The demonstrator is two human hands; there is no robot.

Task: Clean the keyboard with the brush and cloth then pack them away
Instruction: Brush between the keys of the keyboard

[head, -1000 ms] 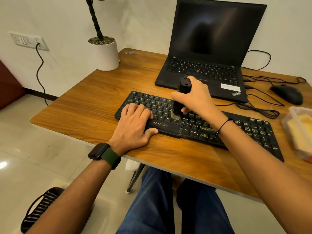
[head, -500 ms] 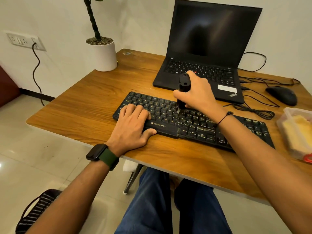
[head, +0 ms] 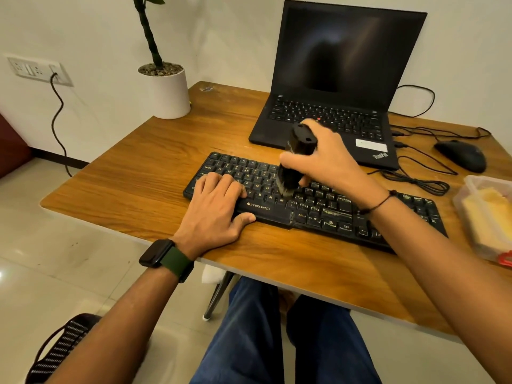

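Step in hand: brushing the keys. The right hand (head: 327,159) is clamped around the black handle of the brush (head: 295,162), thumb on the near side, fingers wrapped behind; the bristles point down below the grip and meet the middle rows of the keyboard (head: 313,200). The left hand (head: 219,206) lies flat, fingers straight, on the keys to the left of the grip, thumb hooked over the front edge; it pins the keyboard to the table (head: 155,173).

Procedure, as judged: keep the brush near upright so the bristle tips enter the gaps; use short strokes along each row, away from the pinning hand; press lightly, since heavy pressure would likely splay the bristles; work rightward toward the unbrushed keys under the right wrist.

The cloth (head: 487,214) appears to lie in the clear box (head: 468,187), well to the right of the grip; wiping and packing remain.
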